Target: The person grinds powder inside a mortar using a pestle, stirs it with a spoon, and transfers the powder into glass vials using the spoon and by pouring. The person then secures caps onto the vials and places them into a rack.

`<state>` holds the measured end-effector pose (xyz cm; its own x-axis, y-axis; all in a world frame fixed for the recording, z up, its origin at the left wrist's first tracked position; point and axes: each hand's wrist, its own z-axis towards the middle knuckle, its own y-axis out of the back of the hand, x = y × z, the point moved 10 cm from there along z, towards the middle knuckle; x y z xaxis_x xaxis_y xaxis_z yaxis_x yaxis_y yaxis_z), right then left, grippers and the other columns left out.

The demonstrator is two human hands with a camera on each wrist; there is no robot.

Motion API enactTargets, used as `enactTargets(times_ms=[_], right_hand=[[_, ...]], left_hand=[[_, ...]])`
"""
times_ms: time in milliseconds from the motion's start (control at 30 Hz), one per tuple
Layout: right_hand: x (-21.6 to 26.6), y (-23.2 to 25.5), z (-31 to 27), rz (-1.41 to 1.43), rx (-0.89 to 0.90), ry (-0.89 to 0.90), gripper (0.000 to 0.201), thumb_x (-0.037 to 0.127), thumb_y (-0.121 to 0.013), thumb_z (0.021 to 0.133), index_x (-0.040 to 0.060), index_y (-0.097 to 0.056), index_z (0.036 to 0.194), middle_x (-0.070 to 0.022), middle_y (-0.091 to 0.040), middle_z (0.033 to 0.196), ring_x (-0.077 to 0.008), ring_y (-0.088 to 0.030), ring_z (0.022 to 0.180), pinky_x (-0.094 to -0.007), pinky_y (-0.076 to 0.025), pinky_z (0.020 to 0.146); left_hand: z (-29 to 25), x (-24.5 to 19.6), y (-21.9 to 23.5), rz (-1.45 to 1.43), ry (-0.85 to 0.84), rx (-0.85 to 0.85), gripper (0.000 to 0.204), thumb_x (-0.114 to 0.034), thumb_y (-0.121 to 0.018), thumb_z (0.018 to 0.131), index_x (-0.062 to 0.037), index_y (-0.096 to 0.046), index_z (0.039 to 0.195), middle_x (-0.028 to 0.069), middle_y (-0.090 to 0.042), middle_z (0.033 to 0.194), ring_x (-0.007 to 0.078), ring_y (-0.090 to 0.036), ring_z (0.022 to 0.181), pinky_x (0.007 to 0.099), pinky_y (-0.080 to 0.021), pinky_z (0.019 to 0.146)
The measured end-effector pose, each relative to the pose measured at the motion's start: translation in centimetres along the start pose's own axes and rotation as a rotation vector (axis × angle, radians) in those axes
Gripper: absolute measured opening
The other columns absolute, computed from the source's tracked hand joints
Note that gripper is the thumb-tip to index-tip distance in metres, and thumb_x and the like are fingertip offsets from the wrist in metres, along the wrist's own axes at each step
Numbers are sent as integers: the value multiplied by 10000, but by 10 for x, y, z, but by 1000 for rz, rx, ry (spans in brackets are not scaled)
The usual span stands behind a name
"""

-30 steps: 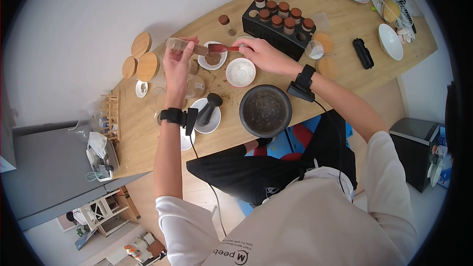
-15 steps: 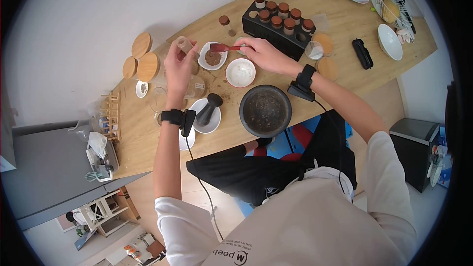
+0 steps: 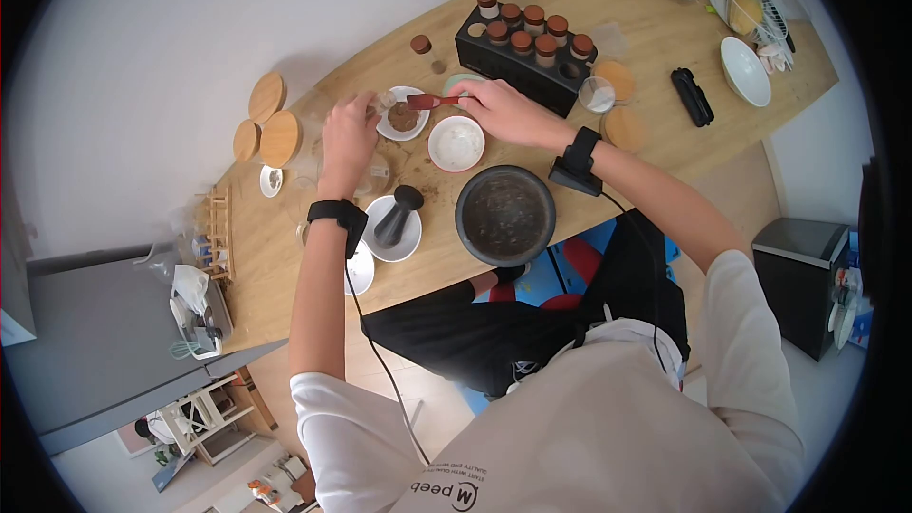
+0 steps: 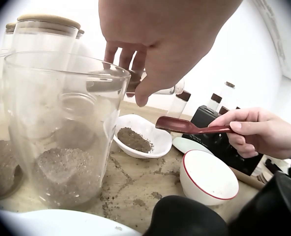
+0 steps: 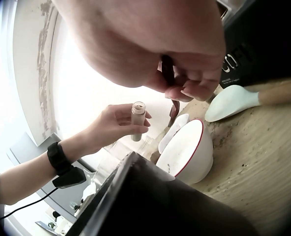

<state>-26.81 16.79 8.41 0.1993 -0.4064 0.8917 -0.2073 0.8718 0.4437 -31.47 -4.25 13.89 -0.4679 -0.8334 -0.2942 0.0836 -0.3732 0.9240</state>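
Observation:
The left hand [image 3: 349, 141] pinches a small glass vial [image 5: 138, 118], its mouth uncovered, between thumb and fingers; the left wrist view shows it behind a large glass jar. The right hand [image 3: 508, 112] holds a dark red scoop [image 4: 177, 125] by its handle, the scoop's bowl over a white dish [image 3: 408, 129] of brown powder [image 4: 134, 139]. In the left wrist view the scoop's bowl and the vial are apart. A red-rimmed white bowl [image 3: 456, 143] with pale contents stands in front of the right hand.
A black rack [image 3: 518, 64] of cork-brown-capped vials stands behind the right hand. Nearer the person are a dark mortar [image 3: 504, 216] and a pestle [image 3: 398, 213] in a white bowl. Glass jars [image 4: 66, 162] stand by the left hand; spilled powder dots the table. A pale green spoon [image 5: 233, 103] lies behind the bowl.
The left hand has turned the vial from lying across toward the scoop to another angle, with the hand now slightly lower. The scoop stays over the dish. The head view has shifted slightly.

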Motion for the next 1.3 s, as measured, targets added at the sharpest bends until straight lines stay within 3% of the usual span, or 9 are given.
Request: enactTargets(times_ms=[267, 567, 700, 800, 867, 1067, 1300], right_hand=[[1, 8, -11, -68, -33, -42, 257, 167, -517, 1102, 28, -619, 1293, -229, -719, 1009, -437, -698, 1007, -494, -529, 867], [-4, 11, -21, -46, -68, -1, 254, 157, -523, 1100, 17, -624, 1286, -239, -733, 1073, -438, -702, 1045, -491, -537, 893], [-9, 11, -22, -32, -66, -16, 255, 157, -528, 1097, 17, -631, 1284, -238, -735, 1069, -436, -704, 1045, -486, -538, 890], [-9, 13, -22, -37, -99, 9, 277, 182, -517, 1082, 45, -651, 1282, -221, -747, 1051, -443, -703, 1033, -533, -544, 879], [-11, 13, -23, -22, -80, 1, 253, 145, -531, 1096, 8, -631, 1284, -234, -734, 1054, -428, -704, 1028, -472, -535, 885], [-11, 13, -20, 16, -107, 41, 251, 147, -528, 1100, 9, -632, 1283, -234, -732, 1058, -420, -705, 1026, -459, -535, 886], [-6, 12, -22, -1, -46, -20, 255, 154, -530, 1098, 12, -631, 1285, -235, -731, 1056, -424, -705, 1020, -461, -534, 876]], left_hand=[[7, 5, -19, 349, -32, 97, 188, -64, -776, 827, -108, -766, 1009, 116, -747, 978, 323, -725, 1017, 473, -512, 923], [7, -8, -48, 884, -237, 216, 102, -132, -721, 880, -172, -780, 952, 46, -727, 986, 240, -712, 1015, 395, -489, 923], [2, -30, -46, 912, -294, 236, 77, -132, -737, 866, -170, -779, 917, 41, -704, 983, 220, -696, 1030, 380, -473, 928], [2, -36, -45, 900, -317, 206, 63, -126, -739, 863, -171, -779, 883, 44, -692, 957, 213, -686, 1027, 376, -462, 930], [2, -42, -43, 899, -335, 182, 75, -110, -736, 854, -166, -780, 877, 47, -681, 939, 212, -672, 1018, 376, -455, 953], [-1, -47, -35, 861, -372, 108, 71, -93, -732, 838, -153, -768, 851, 53, -672, 930, 222, -660, 1005, 394, -443, 986], [1, -39, -38, 853, -312, 143, 85, -99, -752, 820, -159, -760, 880, 46, -667, 946, 212, -653, 1017, 374, -440, 939]])
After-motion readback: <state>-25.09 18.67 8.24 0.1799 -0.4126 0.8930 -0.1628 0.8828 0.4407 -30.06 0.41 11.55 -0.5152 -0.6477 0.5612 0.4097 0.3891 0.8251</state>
